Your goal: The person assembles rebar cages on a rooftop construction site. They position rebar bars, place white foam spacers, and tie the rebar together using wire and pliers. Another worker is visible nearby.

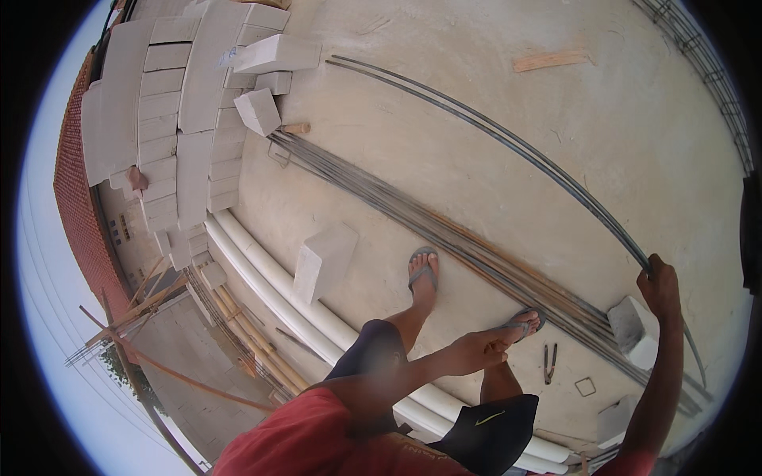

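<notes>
The right hand (660,289) is clamped on two rods (607,220) that stretch in an arc over the floor (444,151). The left hand (476,353), well apart from it, is curled near the right foot (525,320); whether it grips anything is hard to tell. A bundle (381,200) of bars lies between rods and feet, a block (633,332) beside the right hand, pliers (549,365) near the right foot.
</notes>
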Demonstrator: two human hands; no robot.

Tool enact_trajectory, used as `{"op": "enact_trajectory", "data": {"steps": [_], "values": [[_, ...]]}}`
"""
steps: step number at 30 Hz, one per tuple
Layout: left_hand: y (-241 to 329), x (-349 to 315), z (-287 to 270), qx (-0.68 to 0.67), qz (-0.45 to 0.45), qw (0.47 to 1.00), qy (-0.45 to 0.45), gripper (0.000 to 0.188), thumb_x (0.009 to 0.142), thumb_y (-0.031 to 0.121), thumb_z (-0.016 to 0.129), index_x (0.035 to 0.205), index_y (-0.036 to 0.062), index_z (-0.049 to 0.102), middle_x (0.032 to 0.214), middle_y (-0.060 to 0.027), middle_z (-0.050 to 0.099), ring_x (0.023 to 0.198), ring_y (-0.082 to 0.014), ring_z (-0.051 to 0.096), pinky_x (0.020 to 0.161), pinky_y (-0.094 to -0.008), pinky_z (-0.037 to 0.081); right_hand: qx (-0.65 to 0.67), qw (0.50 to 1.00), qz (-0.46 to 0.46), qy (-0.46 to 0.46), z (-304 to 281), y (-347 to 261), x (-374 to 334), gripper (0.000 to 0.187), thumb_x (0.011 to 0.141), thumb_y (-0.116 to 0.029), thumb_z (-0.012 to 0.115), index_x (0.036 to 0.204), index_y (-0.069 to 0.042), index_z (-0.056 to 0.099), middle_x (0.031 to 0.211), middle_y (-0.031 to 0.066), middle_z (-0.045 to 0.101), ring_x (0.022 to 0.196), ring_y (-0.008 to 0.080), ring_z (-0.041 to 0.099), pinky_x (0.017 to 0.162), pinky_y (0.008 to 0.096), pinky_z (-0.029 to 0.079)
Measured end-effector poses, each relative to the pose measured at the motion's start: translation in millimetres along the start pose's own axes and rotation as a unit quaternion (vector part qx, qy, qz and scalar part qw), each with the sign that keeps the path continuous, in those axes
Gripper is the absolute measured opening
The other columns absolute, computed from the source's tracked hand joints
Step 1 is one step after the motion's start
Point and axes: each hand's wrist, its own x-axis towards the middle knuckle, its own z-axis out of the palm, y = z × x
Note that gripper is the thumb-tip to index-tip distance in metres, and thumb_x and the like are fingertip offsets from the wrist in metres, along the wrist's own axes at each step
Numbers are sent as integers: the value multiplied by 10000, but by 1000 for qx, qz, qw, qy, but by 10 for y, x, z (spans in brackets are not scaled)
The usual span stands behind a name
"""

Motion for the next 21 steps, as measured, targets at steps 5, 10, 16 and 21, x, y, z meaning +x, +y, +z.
{"op": "enact_trajectory", "data": {"steps": [5,10,16,21], "values": [[553,-100,-395,-566,44,819,80,551,887,456,587,1257,63,471,977,-71,564,876,-177,570,770,-331,467,87,989,34,-118,-764,-1594,-1505,274,815,-170,650,759,39,483,659,283,544,670,483,549,577,493,413],[1228,-397,-726,-686,59,696,203,345,901,435,581,891,102,493,619,19,422,532,-115,424,536,-314,405,25,976,109,-189,-847,-2564,-2632,267,853,-238,609,830,15,529,725,250,615,740,439,616,651,502,468],[1653,-1293,-768,-716,3,677,169,342,919,378,572,732,138,415,567,22,352,482,-113,348,499,-312,359,-60,954,201,-212,-1685,-2834,-4109,468,844,-438,568,763,22,604,774,249,621,785,438,599,691,499,454],[2250,-1776,-1134,-705,58,696,125,318,920,345,569,747,134,404,570,22,349,481,-114,356,482,-311,364,-107,965,186,-153,-2030,-2914,-4656,494,857,-553,507,750,-83,615,761,179,629,738,374,607,660,496,452]]}}
